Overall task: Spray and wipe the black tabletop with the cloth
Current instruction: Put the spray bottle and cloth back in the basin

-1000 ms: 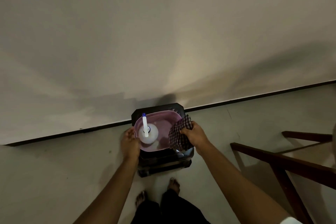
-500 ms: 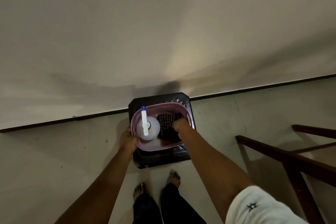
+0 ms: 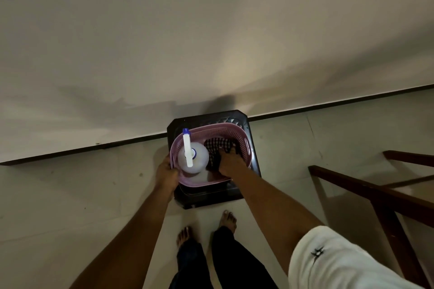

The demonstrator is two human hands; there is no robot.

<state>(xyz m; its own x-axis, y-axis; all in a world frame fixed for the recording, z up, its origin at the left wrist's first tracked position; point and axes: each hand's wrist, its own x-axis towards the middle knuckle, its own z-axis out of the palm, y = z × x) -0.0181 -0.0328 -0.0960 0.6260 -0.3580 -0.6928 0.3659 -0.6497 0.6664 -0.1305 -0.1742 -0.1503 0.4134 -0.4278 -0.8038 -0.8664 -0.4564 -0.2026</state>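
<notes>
The fingers of the right hand (image 3: 229, 164) are sunk into the checked cloth (image 3: 217, 146) in the right half of the pink basket (image 3: 244, 138). They are too dark to show whether they grasp the cloth or only lie on it. The left hand (image 3: 167, 172) is clenched on the basket's near-left rim, fingers wrapped round the edge. The spray bottle (image 3: 193, 158) stands upright between the two hands in the basket's left half, just beside the cloth and closer to the left hand. Its white trigger head runs from near to far, with the blue tip toward the wall (image 3: 211, 42). The basket sits on the black tabletop (image 3: 178, 124) and covers most of it. Only the far edge, the far corners and a strip along the right edge are bare. Spraying and wiping look not yet begun, and the basket would likely have to come off before the surface can be reached. The floor (image 3: 70, 195) to the left is open, a wooden frame (image 3: 366, 190) stands well apart to the right, and the person's bare feet (image 3: 227, 218) are near the table's front edge.
</notes>
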